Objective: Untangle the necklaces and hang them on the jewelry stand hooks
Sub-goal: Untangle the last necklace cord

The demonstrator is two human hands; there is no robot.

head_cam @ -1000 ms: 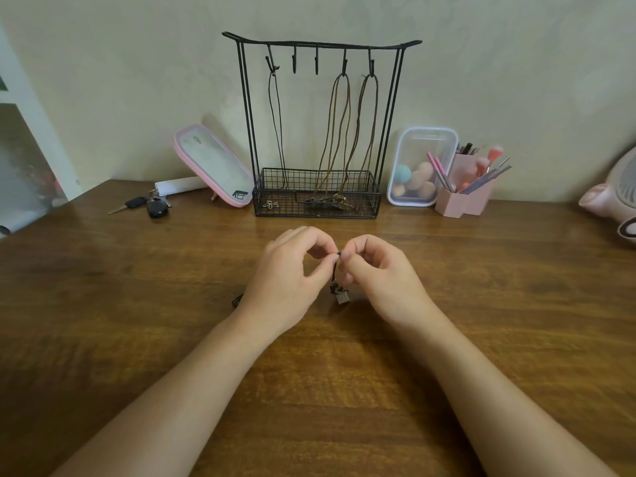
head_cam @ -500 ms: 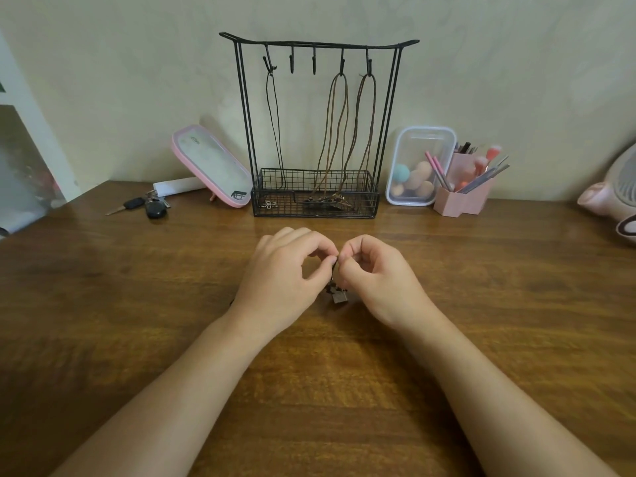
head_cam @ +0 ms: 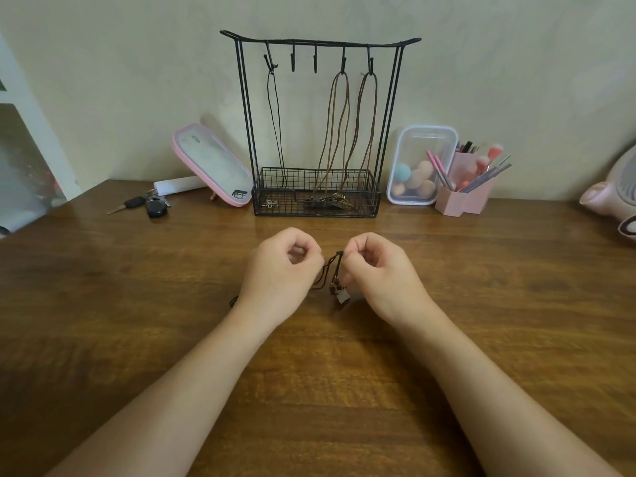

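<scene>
A dark cord necklace [head_cam: 331, 270] with a small square pendant [head_cam: 340, 295] hangs between my hands just above the wooden table. My right hand [head_cam: 380, 273] pinches the top of the cord's loop. My left hand [head_cam: 280, 273] pinches the cord's other strands, and a bit of cord [head_cam: 234, 300] sticks out at its wrist. Behind stands the black wire jewelry stand [head_cam: 318, 125]. A black necklace [head_cam: 275, 122] hangs from its leftmost hook, and two brown necklaces [head_cam: 339, 132] hang from the two rightmost hooks. The two middle hooks [head_cam: 303, 60] are bare.
Left of the stand lean a pink-framed mirror [head_cam: 213, 163], a white roll and car keys [head_cam: 148, 204]. To its right stand a clear box of makeup sponges [head_cam: 418, 166] and a pink brush holder [head_cam: 463, 194]. A pink appliance [head_cam: 616, 197] sits at the far right edge.
My hands have drawn apart, and the cord now stretches in the gap between them with the pendant dangling below my right fingers.
</scene>
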